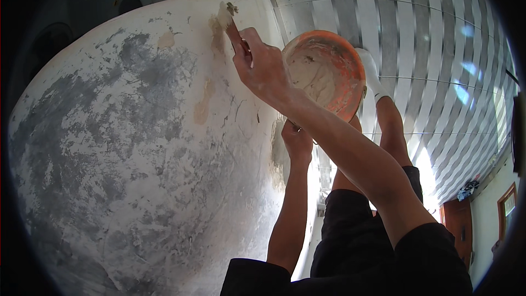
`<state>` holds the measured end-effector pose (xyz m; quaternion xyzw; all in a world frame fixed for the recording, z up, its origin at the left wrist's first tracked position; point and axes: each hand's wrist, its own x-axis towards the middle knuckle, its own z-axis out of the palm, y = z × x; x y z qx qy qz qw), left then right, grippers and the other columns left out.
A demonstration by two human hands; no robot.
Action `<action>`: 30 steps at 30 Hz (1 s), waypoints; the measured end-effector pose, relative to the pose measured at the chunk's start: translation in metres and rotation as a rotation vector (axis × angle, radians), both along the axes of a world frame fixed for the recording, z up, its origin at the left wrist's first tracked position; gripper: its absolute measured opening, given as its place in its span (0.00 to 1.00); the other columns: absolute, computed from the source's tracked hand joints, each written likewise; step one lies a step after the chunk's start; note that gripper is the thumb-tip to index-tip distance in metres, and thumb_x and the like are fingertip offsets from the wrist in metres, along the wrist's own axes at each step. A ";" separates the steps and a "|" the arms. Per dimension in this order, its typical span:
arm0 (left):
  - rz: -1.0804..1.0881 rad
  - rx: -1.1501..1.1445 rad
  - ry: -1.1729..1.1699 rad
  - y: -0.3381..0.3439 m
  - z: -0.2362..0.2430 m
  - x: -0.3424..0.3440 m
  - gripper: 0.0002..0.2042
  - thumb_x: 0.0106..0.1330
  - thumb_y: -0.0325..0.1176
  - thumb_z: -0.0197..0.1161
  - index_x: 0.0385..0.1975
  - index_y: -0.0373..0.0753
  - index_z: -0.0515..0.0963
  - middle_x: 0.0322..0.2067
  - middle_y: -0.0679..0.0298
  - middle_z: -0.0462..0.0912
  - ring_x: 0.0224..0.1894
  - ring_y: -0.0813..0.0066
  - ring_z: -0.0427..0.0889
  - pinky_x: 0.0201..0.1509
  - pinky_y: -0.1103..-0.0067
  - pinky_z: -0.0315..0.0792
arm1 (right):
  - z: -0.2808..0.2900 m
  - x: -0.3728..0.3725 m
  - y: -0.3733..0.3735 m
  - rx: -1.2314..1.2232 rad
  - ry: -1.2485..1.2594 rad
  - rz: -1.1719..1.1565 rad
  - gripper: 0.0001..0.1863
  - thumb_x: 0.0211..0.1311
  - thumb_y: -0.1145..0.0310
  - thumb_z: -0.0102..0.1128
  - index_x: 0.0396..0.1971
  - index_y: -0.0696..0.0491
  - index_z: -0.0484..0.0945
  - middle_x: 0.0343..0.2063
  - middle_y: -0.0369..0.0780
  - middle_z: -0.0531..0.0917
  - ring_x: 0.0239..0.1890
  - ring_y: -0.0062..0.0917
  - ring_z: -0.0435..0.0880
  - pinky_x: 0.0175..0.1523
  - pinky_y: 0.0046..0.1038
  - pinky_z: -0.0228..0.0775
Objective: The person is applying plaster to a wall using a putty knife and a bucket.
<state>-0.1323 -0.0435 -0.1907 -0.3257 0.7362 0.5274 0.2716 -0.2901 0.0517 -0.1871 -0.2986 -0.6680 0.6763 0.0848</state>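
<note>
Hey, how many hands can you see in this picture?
2. The right hand grips a scraper at upper centre; the left hand is lower in the picture, beside the bucket and partly hidden. No others show.

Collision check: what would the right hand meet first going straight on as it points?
Likely the wall, near the tan patch, with the scraper in the right hand leading. Depth is unclear, so its blade may already be touching.
</note>
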 end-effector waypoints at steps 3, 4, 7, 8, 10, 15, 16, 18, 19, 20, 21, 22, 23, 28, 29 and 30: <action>-0.061 -0.027 0.001 0.004 0.002 -0.002 0.07 0.62 0.29 0.63 0.29 0.32 0.73 0.24 0.71 0.75 0.27 0.87 0.70 0.27 0.84 0.64 | 0.000 0.001 0.007 0.013 0.037 -0.042 0.07 0.62 0.71 0.50 0.36 0.55 0.64 0.19 0.50 0.77 0.23 0.49 0.79 0.29 0.46 0.67; -0.129 -0.052 -0.010 0.006 0.003 -0.003 0.08 0.62 0.30 0.63 0.29 0.32 0.73 0.24 0.70 0.76 0.27 0.87 0.71 0.26 0.84 0.65 | -0.002 0.000 0.010 0.038 0.026 -0.080 0.07 0.62 0.71 0.50 0.36 0.55 0.64 0.18 0.50 0.77 0.23 0.49 0.78 0.29 0.46 0.67; -0.083 -0.050 -0.003 0.003 -0.001 -0.001 0.09 0.63 0.30 0.62 0.29 0.31 0.72 0.23 0.69 0.75 0.26 0.86 0.71 0.24 0.84 0.64 | 0.001 -0.006 0.011 0.028 -0.003 -0.059 0.07 0.62 0.72 0.50 0.36 0.55 0.64 0.18 0.49 0.77 0.23 0.49 0.78 0.29 0.46 0.68; -0.081 -0.048 -0.003 0.003 -0.001 -0.001 0.09 0.63 0.30 0.62 0.29 0.31 0.72 0.23 0.69 0.75 0.26 0.86 0.71 0.24 0.84 0.64 | 0.000 -0.006 0.011 0.040 -0.019 -0.025 0.07 0.62 0.72 0.50 0.36 0.55 0.64 0.18 0.49 0.77 0.23 0.48 0.78 0.29 0.45 0.68; -0.077 -0.028 -0.028 0.004 0.001 -0.001 0.08 0.63 0.30 0.62 0.29 0.31 0.72 0.23 0.70 0.75 0.26 0.87 0.71 0.23 0.84 0.64 | 0.001 -0.002 0.009 0.037 0.046 0.001 0.07 0.62 0.72 0.50 0.36 0.55 0.64 0.18 0.49 0.77 0.23 0.48 0.79 0.29 0.45 0.68; -0.104 -0.041 0.001 0.004 0.003 -0.001 0.08 0.62 0.30 0.63 0.27 0.33 0.73 0.22 0.71 0.75 0.25 0.88 0.70 0.25 0.84 0.63 | 0.003 0.002 0.007 0.027 0.057 -0.052 0.07 0.62 0.72 0.50 0.37 0.55 0.64 0.19 0.49 0.78 0.23 0.48 0.79 0.29 0.45 0.68; -0.101 -0.049 0.003 0.003 0.002 0.000 0.08 0.61 0.30 0.63 0.26 0.34 0.72 0.22 0.71 0.75 0.25 0.88 0.69 0.25 0.84 0.63 | 0.002 0.000 0.007 0.022 0.030 -0.078 0.07 0.62 0.72 0.50 0.37 0.55 0.65 0.19 0.49 0.78 0.23 0.47 0.79 0.29 0.44 0.68; -0.112 -0.072 0.002 0.003 0.002 0.000 0.08 0.61 0.30 0.63 0.26 0.34 0.72 0.22 0.72 0.75 0.25 0.88 0.69 0.26 0.84 0.63 | 0.002 -0.001 0.006 0.019 -0.002 -0.104 0.07 0.62 0.72 0.51 0.37 0.55 0.65 0.19 0.49 0.78 0.23 0.47 0.79 0.29 0.44 0.68; -0.122 -0.095 0.001 0.003 0.002 0.000 0.08 0.61 0.29 0.63 0.25 0.35 0.72 0.22 0.72 0.75 0.25 0.89 0.69 0.27 0.84 0.63 | 0.003 -0.002 0.004 0.050 0.026 -0.045 0.07 0.62 0.71 0.51 0.37 0.55 0.65 0.18 0.48 0.78 0.23 0.46 0.79 0.29 0.43 0.68; -0.123 -0.091 -0.004 0.007 0.005 -0.001 0.08 0.61 0.29 0.63 0.25 0.35 0.72 0.22 0.72 0.75 0.25 0.89 0.69 0.27 0.84 0.63 | 0.001 -0.001 0.003 0.084 0.050 0.014 0.07 0.63 0.71 0.51 0.37 0.54 0.65 0.18 0.48 0.78 0.23 0.46 0.80 0.29 0.42 0.68; -0.086 -0.079 -0.006 0.011 0.008 -0.001 0.07 0.60 0.29 0.63 0.26 0.35 0.73 0.22 0.72 0.75 0.26 0.89 0.69 0.27 0.84 0.63 | 0.000 0.003 0.003 0.088 0.045 0.014 0.07 0.63 0.71 0.51 0.37 0.54 0.65 0.18 0.48 0.78 0.23 0.46 0.80 0.29 0.42 0.68; -0.049 -0.067 -0.007 0.015 0.010 -0.001 0.07 0.60 0.29 0.63 0.26 0.35 0.73 0.23 0.72 0.75 0.26 0.89 0.69 0.27 0.84 0.63 | -0.001 0.007 0.002 0.037 0.058 0.024 0.08 0.63 0.71 0.52 0.39 0.55 0.67 0.22 0.47 0.80 0.26 0.41 0.82 0.32 0.37 0.72; -0.050 -0.069 -0.005 0.014 0.010 -0.001 0.07 0.60 0.29 0.63 0.26 0.35 0.73 0.23 0.72 0.75 0.26 0.89 0.69 0.27 0.84 0.63 | 0.000 0.008 0.001 -0.018 0.080 0.033 0.09 0.64 0.70 0.53 0.41 0.56 0.68 0.26 0.46 0.83 0.29 0.36 0.85 0.34 0.32 0.76; -0.085 -0.055 -0.011 0.005 0.006 0.000 0.07 0.60 0.28 0.64 0.27 0.34 0.73 0.23 0.72 0.74 0.27 0.89 0.68 0.28 0.85 0.63 | 0.001 0.003 0.004 0.010 -0.003 -0.075 0.07 0.63 0.71 0.52 0.39 0.55 0.67 0.23 0.48 0.81 0.27 0.42 0.82 0.33 0.39 0.72; -0.086 -0.051 -0.016 0.007 0.006 0.001 0.07 0.60 0.28 0.64 0.27 0.34 0.73 0.23 0.72 0.74 0.27 0.89 0.68 0.28 0.85 0.63 | -0.001 0.001 0.005 0.021 -0.011 -0.080 0.06 0.63 0.72 0.50 0.37 0.55 0.65 0.21 0.50 0.78 0.25 0.47 0.80 0.31 0.45 0.69; -0.070 -0.046 -0.018 0.008 0.006 0.001 0.07 0.60 0.28 0.64 0.27 0.34 0.73 0.23 0.72 0.74 0.27 0.89 0.68 0.28 0.85 0.63 | -0.001 0.002 0.004 0.025 -0.015 -0.081 0.06 0.63 0.72 0.50 0.37 0.55 0.65 0.21 0.50 0.78 0.25 0.47 0.80 0.31 0.45 0.69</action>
